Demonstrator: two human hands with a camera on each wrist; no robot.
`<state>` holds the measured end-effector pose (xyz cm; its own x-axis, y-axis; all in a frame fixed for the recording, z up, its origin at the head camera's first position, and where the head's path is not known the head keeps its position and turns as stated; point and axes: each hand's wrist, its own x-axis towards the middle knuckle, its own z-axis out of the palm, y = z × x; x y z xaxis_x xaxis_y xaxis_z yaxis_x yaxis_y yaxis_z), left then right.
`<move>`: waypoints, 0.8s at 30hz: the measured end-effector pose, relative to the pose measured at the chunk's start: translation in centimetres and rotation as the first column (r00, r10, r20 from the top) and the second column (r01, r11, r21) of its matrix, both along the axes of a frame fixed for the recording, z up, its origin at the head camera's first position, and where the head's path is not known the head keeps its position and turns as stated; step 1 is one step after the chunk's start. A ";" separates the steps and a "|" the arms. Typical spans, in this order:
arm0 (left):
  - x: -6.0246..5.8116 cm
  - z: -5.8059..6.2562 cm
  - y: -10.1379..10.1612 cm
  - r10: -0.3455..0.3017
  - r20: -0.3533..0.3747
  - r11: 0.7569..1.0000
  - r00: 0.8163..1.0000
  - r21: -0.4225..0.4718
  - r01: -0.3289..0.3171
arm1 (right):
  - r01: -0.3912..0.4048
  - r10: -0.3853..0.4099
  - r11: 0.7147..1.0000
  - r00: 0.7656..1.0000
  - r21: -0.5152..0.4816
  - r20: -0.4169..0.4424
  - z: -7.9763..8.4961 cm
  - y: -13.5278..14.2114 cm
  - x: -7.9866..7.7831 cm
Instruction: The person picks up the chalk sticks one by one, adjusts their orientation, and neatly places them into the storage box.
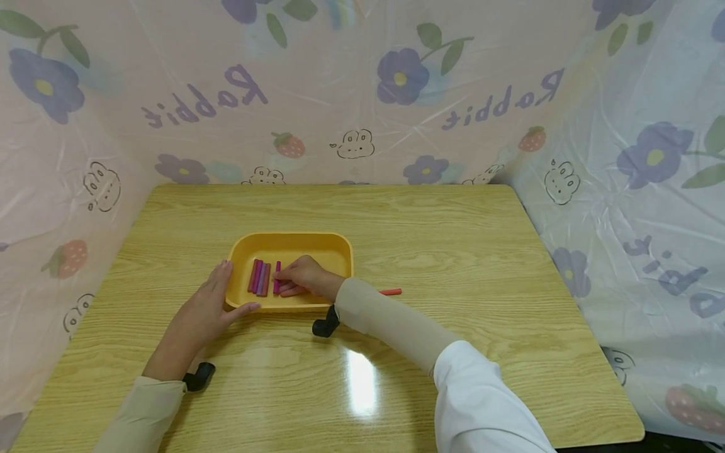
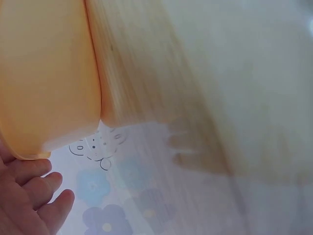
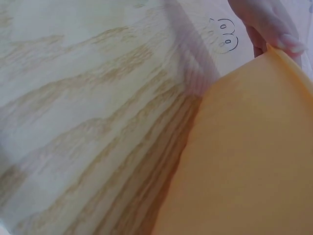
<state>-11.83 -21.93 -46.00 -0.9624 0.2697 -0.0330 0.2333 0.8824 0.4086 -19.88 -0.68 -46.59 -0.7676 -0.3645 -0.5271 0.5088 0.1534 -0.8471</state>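
A shallow yellow tray (image 1: pixel 294 239) sits on the table with thin sticks inside, their exact kind too small to tell. Several red and purple sticks (image 1: pixel 259 278) lie side by side at its left. My left hand (image 1: pixel 201 311) holds the tray's front left corner, thumb at the front rim and fingers along the left side. Over the tray's middle, my right hand (image 1: pixel 308 277) pinches a magenta stick (image 1: pixel 277 268) at its fingertips. More reddish sticks (image 1: pixel 292 291) lie partly hidden under that hand. The right wrist view shows the tray's outer wall (image 3: pixel 244 147), not the right fingers.
An orange-red stick (image 1: pixel 392 292) lies on the wooden table (image 1: pixel 453 251) right of the tray, partly covered by the right forearm. A patterned plastic sheet (image 1: pixel 340 94) hangs behind and at both sides. Black wrist mounts (image 1: pixel 199 377) stick out from the sleeves.
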 end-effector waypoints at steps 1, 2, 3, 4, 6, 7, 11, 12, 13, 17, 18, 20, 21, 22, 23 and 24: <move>0.0 0.0 0.0 0.001 0.000 1.000 1.000 -0.001 -0.001 | 0.000 0.000 1.000 1.000 0.002 -0.001 0.0 0.0 0.0; 0.0 0.0 0.0 0.002 0.000 1.000 1.000 -0.002 -0.002 | -0.001 0.001 1.000 1.000 0.005 -0.003 0.0 0.0 0.0; 0.0 0.0 0.0 0.002 0.000 1.000 1.000 -0.003 -0.002 | 0.000 0.000 1.000 1.000 0.009 -0.006 0.0 -0.1 0.0; 0.0 0.0 0.0 0.003 0.001 1.000 1.000 -0.004 -0.003 | 0.000 0.000 1.000 1.000 0.012 -0.006 -0.1 -0.1 0.0; -0.1 0.0 0.0 0.005 0.003 1.000 1.000 -0.004 -0.005 | -0.002 0.002 1.000 1.000 0.012 -0.005 -0.1 -0.1 0.0; -0.1 0.0 0.0 0.005 0.003 1.000 1.000 -0.004 -0.005 | -0.002 0.002 1.000 1.000 0.009 -0.001 -0.2 -0.1 -0.1; 0.0 0.0 0.0 0.010 0.010 1.000 1.000 -0.005 -0.010 | -0.004 0.004 1.000 1.000 -0.006 0.012 -0.3 -0.1 -0.1; 0.0 0.0 0.0 0.010 0.012 1.000 1.000 -0.006 -0.010 | -0.004 0.004 1.000 1.000 -0.008 0.014 -0.3 -0.1 -0.1; 0.0 0.0 0.0 0.011 0.012 1.000 1.000 -0.008 -0.011 | -0.004 0.004 1.000 1.000 -0.009 0.015 -0.3 -0.1 -0.1; 0.0 0.0 0.0 0.010 0.011 1.000 1.000 -0.010 -0.010 | -0.004 0.004 1.000 1.000 -0.011 0.011 -0.3 -0.1 -0.1; 0.0 0.0 0.0 0.009 0.010 1.000 1.000 -0.010 -0.009 | -0.002 0.002 1.000 1.000 -0.013 0.010 -0.3 -0.1 -0.1; 0.0 0.0 0.0 0.008 0.008 1.000 1.000 -0.010 -0.008 | -0.002 0.002 1.000 1.000 -0.015 0.009 -0.4 -0.1 -0.2; 0.0 0.0 0.1 0.008 0.007 1.000 1.000 -0.010 -0.008 | -0.004 0.004 1.000 1.000 -0.016 0.007 -0.4 -0.1 -0.2; 0.0 0.0 0.1 0.008 0.008 1.000 1.000 -0.012 -0.008 | -0.006 0.006 1.000 1.000 -0.017 0.006 -0.5 -0.1 -0.2; 0.0 0.1 0.1 0.008 0.009 1.000 1.000 -0.013 -0.008 | -0.008 0.009 1.000 1.000 -0.017 0.006 -0.5 0.0 -0.2; 0.0 0.1 0.1 0.008 0.010 1.000 1.000 -0.013 -0.008 | -0.012 0.012 1.000 1.000 -0.021 0.007 -0.5 0.0 -0.2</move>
<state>-11.81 -21.85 -45.92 -0.9642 0.2612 -0.0460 0.2220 0.8896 0.3991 -20.06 -0.67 -47.08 -0.7593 -0.3849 -0.5247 0.5129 0.1422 -0.8466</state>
